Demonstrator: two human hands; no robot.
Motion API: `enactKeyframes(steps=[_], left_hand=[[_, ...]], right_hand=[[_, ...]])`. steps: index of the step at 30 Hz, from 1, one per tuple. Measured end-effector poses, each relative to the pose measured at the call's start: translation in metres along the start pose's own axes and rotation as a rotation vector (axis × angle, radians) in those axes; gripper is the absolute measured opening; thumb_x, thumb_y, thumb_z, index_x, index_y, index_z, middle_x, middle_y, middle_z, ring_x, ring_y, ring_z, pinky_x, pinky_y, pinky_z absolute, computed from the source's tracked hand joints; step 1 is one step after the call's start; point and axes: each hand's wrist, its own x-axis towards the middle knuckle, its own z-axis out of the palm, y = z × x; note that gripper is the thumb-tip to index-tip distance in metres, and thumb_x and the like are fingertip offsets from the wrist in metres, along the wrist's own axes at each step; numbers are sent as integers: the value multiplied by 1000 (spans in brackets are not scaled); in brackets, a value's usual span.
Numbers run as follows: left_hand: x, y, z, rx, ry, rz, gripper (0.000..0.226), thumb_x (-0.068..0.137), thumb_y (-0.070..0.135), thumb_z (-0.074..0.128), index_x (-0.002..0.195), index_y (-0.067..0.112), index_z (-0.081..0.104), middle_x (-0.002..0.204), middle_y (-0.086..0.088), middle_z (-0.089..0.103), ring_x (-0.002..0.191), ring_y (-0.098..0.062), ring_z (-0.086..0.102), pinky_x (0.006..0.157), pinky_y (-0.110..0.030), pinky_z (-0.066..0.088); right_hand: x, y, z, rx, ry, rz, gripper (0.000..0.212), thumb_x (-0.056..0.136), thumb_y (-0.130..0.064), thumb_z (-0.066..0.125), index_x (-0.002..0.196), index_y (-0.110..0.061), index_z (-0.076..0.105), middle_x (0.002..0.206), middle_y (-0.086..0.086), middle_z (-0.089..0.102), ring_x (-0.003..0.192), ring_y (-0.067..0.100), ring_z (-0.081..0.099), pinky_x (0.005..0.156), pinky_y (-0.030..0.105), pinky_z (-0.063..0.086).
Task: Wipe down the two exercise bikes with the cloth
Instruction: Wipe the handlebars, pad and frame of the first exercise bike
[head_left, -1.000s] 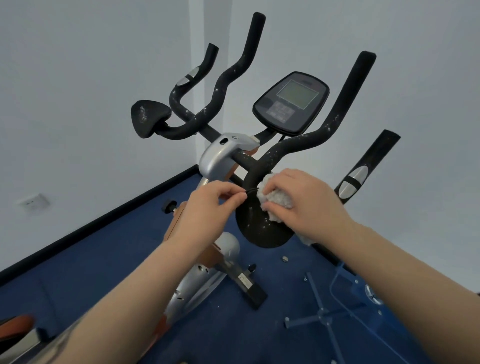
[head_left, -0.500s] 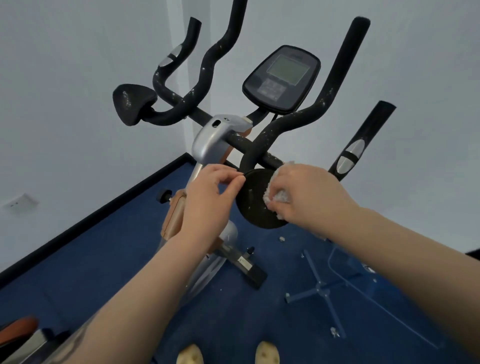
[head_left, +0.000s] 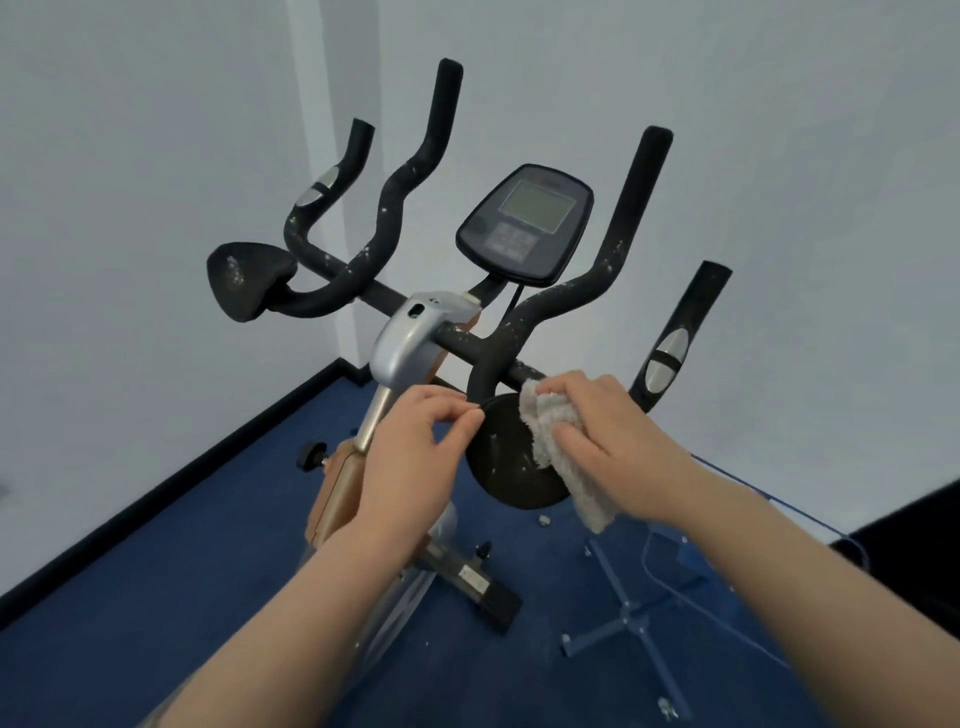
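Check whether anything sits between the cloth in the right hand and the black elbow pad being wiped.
Nothing visible does. The right hand holds the cloth flat against the right elbow pad, covering its right side. The left hand pinches the pad's left rim, clear of the cloth. White specks show on the uncovered part.

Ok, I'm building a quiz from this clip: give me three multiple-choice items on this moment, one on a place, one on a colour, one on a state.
1. Where is the cloth?
A. on the floor
B. on the round black pad
C. over the console

2. What colour is the carpet?
A. blue
B. red
C. grey

3. What is the left hand doing?
A. hanging idle
B. holding the cloth
C. pinching the pad's edge

Answers:
B, the right hand presses the cloth against the round black pad.
A, the carpet is dark blue.
C, its fingers meet at the pad's left rim.
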Motion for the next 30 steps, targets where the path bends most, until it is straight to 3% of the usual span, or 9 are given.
enactKeyframes(steps=[3,6,10,13,19,22,25,27,30], left_hand=[[0,-1,-1,-22,-8,-9,6,87,26,65,87,27,71,97,15,61,91,17,50,74,2,33],[0,-2,-1,-13,-30,0,7,87,27,64,88,27,71,97,16,60,92,18,48,75,5,31],[3,-5,-3,-45,-54,16,8,87,26,64,90,24,71,95,14,63,91,14,51,76,3,32],[7,-7,-5,-66,-93,17,10,87,26,65,92,24,72,89,13,67,87,9,56,75,0,37],[11,-12,-9,-136,-158,-3,11,86,27,66,94,28,74,85,16,71,82,4,62,70,-13,45],[9,-12,-7,-139,-127,-10,13,87,27,65,96,25,74,87,13,71,82,2,63,75,-19,48],[7,-12,-6,-152,-115,-23,11,87,26,66,95,26,73,86,13,71,81,2,63,76,-20,49],[7,-13,-7,-152,-124,-26,12,87,25,66,95,25,74,87,13,71,84,2,63,79,-21,49],[11,-11,-9,-173,-147,-45,13,86,25,67,96,22,75,89,12,72,86,2,63,82,-18,49]], right_hand=[[2,2,-17,-61,-102,-28,34,96,-28,49,130,-28,47,109,-18,50,99,-1,42,87,22,35],[-2,-5,-15,-96,-19,-38,37,90,-25,60,126,-30,52,113,-7,54,106,8,47,92,27,38],[0,-13,-2,-199,173,-28,39,78,-26,72,112,-25,53,98,-3,58,95,15,49,76,25,37],[1,-15,9,-339,342,-60,24,78,-23,74,101,-17,68,88,1,64,91,22,52,75,32,44],[-11,-14,39,-411,386,-75,21,84,-12,67,105,-13,70,94,9,63,87,29,57,73,39,45],[-14,-19,36,-436,297,-115,22,80,-8,69,101,-13,72,92,9,65,87,31,59,75,39,44],[-18,-27,24,-400,13,-219,21,78,-11,71,98,-17,73,91,7,65,88,30,59,76,41,47],[-13,-28,7,-201,-55,-89,17,81,-19,68,98,-23,70,92,1,63,89,22,57,80,41,47],[-2,-23,0,-34,270,81,27,80,-20,70,106,-25,62,92,-8,59,89,13,54,77,31,42]])
